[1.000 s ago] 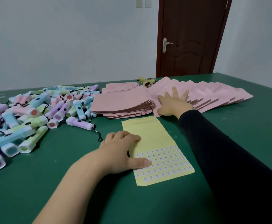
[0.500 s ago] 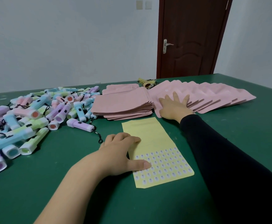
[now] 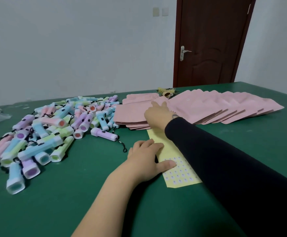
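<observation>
Pink bag stack [image 3: 130, 115]: centre frame, beneath right hand [image 3: 158, 114], fingers straight. Left hand [image 3: 146, 159], nearer, rests flat on sticker sheet [image 3: 180, 173].

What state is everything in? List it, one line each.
Left hand: rests on the sticker sheet, thumb pressing it down.
Right hand: fingers out, touching the bag stack.
Sticker sheet: lying flat, stickers only on its near half.
Bag stack: flat pile.
Fanned bags: overlapping row, lying flat.
Flashlights: loose heap, lying down.
Door: shut.
</observation>
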The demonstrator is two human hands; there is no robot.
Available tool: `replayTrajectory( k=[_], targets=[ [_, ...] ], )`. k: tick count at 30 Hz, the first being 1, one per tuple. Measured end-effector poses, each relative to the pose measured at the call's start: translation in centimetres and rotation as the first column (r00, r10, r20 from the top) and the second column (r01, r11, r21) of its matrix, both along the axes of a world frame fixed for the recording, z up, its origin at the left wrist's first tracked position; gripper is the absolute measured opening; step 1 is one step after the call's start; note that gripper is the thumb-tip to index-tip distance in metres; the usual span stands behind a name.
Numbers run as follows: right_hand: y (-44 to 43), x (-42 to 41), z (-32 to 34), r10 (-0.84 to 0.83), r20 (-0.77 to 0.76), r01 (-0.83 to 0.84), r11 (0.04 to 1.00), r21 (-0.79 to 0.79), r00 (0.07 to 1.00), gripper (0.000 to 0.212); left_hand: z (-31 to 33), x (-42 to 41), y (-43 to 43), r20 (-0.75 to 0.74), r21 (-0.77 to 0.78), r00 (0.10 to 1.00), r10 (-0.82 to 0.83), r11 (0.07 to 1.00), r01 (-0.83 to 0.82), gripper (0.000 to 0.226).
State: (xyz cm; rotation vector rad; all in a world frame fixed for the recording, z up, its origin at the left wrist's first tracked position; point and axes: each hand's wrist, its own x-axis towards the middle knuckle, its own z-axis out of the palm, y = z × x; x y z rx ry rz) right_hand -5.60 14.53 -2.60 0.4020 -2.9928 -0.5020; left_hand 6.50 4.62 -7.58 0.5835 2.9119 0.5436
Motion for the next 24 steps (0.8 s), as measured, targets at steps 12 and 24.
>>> replayTrajectory(
  k=[12, 24],
  targets=[
    [1.3, -0.2, -2.3, 0.04, -0.359, -0.064, 0.996, -0.055, 0.932, 0.02, 0.4, -0.8, -1.0, -0.142, 0.27, 0.977, 0.158, 0.956, -0.116, 0.073],
    [2.6, 6.1, 2.0, -0.064, -0.339, -0.344, -0.098, -0.934, 0.939, 0.009, 2.2, -1.5, -2.5, 0.003, 0.86, 0.875, 0.484, 0.446, -0.249, 0.079]
  ],
)
